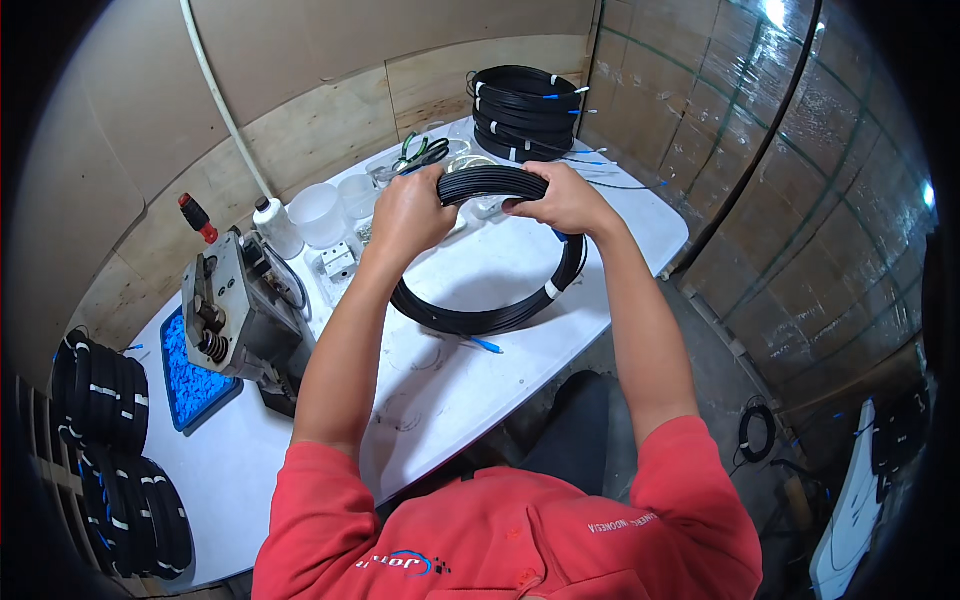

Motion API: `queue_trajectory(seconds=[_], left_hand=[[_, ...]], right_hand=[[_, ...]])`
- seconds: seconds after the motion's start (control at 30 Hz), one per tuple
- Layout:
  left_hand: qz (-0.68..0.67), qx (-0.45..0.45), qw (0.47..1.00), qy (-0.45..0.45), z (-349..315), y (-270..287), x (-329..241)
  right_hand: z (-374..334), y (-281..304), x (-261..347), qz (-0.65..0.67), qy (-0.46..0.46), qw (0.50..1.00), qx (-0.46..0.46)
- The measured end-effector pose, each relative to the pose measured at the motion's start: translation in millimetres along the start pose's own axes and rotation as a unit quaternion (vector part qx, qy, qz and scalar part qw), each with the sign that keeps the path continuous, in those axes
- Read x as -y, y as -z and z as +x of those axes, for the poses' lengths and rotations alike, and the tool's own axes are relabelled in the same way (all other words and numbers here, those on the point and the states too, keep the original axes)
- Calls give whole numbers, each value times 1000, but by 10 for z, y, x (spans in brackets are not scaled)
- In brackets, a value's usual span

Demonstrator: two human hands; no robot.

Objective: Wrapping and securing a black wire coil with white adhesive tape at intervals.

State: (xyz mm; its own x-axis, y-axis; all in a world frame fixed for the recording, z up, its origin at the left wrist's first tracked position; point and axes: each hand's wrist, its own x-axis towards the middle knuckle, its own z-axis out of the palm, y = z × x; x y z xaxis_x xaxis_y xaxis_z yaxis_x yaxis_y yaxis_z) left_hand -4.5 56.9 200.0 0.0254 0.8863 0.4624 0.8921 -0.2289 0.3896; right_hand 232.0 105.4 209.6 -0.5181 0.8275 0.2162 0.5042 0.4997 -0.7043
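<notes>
Plywood (330,130) backs the white table (440,395). One black coil (490,180) sits mid-view, the left hand (408,212) wrapped round its rim at eleven o'clock, the right hand (562,203) at one, likely keeping its loops together. One stack (525,112) stands at twelve, one press (225,285) at nine, two bundles (137,515) at eight.

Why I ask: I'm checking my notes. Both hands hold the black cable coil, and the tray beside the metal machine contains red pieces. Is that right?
Not quite: the pieces in the tray beside the metal machine are blue, not red, as the head view shows. The rest stands: left hand and right hand both hold the black cable coil.
</notes>
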Motion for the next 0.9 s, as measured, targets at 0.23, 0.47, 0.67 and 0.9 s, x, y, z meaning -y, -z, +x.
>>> queue_trajectory(seconds=[0.23, 0.47, 0.67, 0.9], left_hand=[[3, 2, 1000, 4, -8, 15, -5], [10, 49, 999, -21, 53, 123, -31], [-2, 28, 999, -20, 68, 64, -11], [-15, 60, 998, -19, 61, 179, -55]], right_hand=[[-22, -53, -28, -16, 24, 999, -33], [-73, -79, 11, -71, 39, 994, -67], [-86, -50, 108, -98, 35, 993, -60], [29, 9, 173, -132, 58, 989, -41]])
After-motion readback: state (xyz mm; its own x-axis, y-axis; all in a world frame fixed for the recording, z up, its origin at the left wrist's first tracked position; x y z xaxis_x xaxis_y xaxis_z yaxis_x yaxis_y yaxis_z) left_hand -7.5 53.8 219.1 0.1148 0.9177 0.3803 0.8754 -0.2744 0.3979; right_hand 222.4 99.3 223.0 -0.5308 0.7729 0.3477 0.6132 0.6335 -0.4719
